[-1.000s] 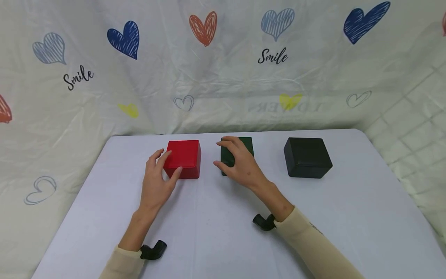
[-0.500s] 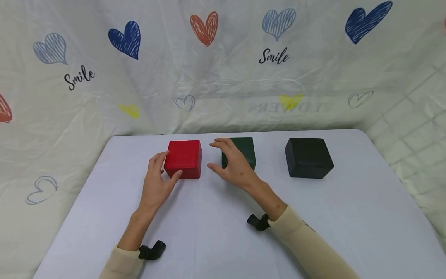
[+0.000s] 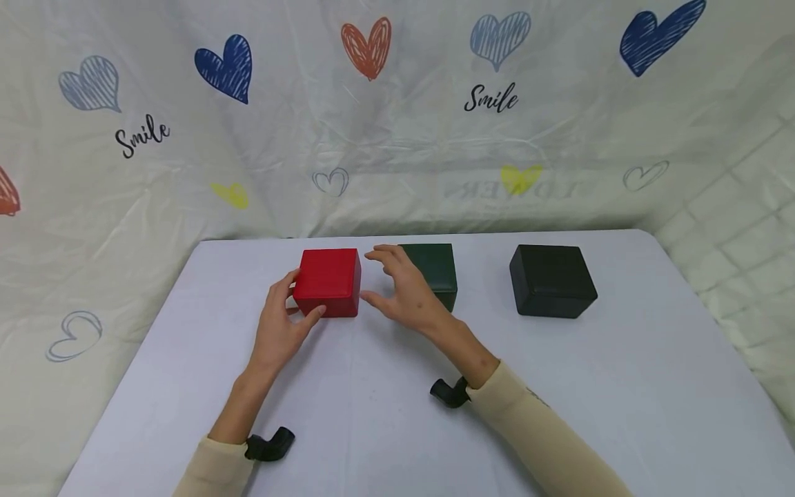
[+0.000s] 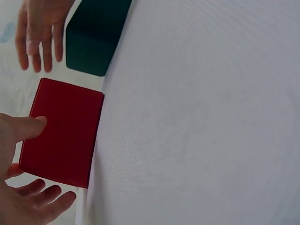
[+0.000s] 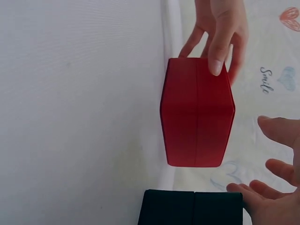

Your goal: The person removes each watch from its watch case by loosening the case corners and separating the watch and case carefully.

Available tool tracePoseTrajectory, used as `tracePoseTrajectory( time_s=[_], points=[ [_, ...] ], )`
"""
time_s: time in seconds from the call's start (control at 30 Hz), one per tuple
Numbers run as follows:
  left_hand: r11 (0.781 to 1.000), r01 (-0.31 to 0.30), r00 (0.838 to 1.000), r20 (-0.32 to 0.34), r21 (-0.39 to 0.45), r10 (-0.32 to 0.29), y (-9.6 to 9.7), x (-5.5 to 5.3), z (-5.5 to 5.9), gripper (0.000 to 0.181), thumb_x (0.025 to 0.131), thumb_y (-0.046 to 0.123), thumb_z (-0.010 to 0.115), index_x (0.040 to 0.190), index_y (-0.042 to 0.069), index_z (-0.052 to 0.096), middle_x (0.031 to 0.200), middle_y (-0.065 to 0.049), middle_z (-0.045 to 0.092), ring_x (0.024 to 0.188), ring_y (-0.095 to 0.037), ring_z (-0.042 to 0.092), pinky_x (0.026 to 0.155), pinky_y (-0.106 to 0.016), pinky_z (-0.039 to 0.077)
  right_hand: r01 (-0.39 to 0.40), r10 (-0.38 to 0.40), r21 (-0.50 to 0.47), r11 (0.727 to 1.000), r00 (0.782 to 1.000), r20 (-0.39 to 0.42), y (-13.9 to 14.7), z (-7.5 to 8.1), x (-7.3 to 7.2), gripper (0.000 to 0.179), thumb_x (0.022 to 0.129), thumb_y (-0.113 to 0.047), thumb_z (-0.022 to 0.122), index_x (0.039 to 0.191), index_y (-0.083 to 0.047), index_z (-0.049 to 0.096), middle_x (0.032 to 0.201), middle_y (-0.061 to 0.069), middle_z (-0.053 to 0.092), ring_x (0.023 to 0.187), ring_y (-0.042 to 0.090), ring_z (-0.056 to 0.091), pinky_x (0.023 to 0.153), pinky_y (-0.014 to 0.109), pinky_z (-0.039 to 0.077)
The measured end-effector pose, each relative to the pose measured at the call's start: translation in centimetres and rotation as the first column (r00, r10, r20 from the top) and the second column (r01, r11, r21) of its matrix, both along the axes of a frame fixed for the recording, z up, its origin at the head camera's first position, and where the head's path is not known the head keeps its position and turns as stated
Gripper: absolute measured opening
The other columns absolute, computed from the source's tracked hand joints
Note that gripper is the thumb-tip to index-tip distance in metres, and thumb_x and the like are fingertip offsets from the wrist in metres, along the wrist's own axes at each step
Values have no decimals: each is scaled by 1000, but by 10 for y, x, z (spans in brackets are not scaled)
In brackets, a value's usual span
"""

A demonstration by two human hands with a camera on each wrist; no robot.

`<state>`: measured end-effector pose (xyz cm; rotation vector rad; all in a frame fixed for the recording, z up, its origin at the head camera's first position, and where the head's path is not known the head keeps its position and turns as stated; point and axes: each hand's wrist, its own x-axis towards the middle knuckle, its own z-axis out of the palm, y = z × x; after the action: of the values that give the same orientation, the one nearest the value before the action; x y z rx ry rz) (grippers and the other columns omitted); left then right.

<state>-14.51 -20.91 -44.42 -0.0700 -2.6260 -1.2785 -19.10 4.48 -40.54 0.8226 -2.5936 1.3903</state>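
Observation:
A square red box [image 3: 326, 274] with rounded edges sits at the back left of the table. My left hand [image 3: 276, 331] holds it at its left front corner, thumb on the front face and fingers along the left side. A seam runs around this box [image 5: 197, 112] in the right wrist view. My right hand [image 3: 406, 293] hovers between the red box and a dark green box [image 3: 437, 269], thumb and fingers spread with nothing between them. In the head view it covers the green box's left part. Right fingers [image 5: 276, 133] point toward the red box in the right wrist view.
A black box [image 3: 553, 281] stands at the right on the white-covered table [image 3: 373, 414]. Behind hangs a pale curtain [image 3: 279, 138] printed with hearts and "Smile". Black curved pieces [image 3: 270, 445] are worn at both wrists.
My right hand has moved left from over the green box toward the red box, uncovering more green. My left fingers have come down from above the red box's top to its left side.

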Motion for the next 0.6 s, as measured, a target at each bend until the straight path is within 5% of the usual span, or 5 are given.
tracePoseTrajectory(
  time_s=[0.6],
  points=[
    [995, -6, 995, 97, 102, -4, -6, -5, -5, 94, 90, 14, 80, 165, 15, 24, 161, -15, 42, 141, -37, 52, 102, -53, 59, 18, -12, -37, 999, 989, 144, -28, -1, -4, 80, 86, -12, 84, 153, -3, 42, 158, 15, 39, 147, 34, 43, 107, 52, 55]
  ],
)
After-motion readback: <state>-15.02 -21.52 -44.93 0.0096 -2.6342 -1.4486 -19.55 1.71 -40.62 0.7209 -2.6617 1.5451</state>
